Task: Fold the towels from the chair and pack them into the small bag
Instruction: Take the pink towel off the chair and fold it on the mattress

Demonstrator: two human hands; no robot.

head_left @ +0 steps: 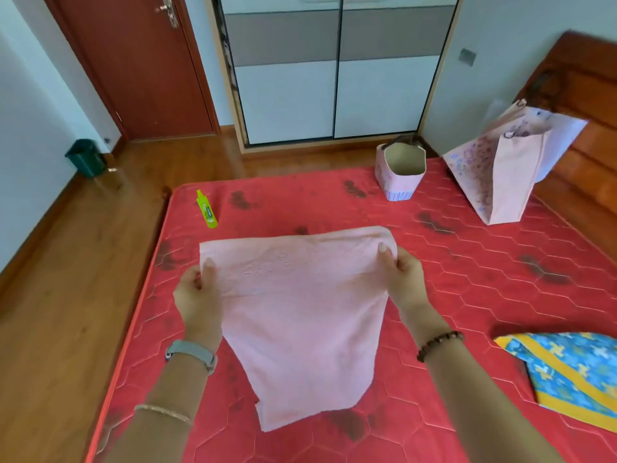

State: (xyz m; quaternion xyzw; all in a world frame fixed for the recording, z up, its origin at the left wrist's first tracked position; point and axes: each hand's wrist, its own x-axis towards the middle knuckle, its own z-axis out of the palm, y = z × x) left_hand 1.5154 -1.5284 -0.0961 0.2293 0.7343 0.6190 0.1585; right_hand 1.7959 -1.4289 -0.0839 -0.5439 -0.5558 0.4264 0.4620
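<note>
Nearest the camera, both forearms reach out over the bed (467,295), a red quilted mattress. The left hand (197,295) pinches the upper left corner of the pink towel (300,315), thumb on the front and fingers curled behind. The right hand (405,275) pinches the upper right corner in the same way. The towel hangs stretched between them, its top edge taut and its lower edge at or just above the mattress. A second layer seems to show at the lower left corner, so it may already be doubled once.

The step in hand appears to be folding this towel; packing has not begun for it. The next move probably calls for laying the towel flat on the mattress or bringing the two held corners together. Either way the edges should stay aligned, so that the bundle ends up narrow enough for the bag's mouth.

To the right lies a blue and yellow cloth (574,375), possibly another towel. Farther off, a green bottle (207,210) lies near the left edge of the mattress. At the far edge the small bag (394,185) stands upright and open, well apart from the towel, and nothing can be seen inside it. A larger pink bag (500,182) stands just beside it. Beyond are the wardrobe (334,78) and the door (133,61). No chair is in view.
</note>
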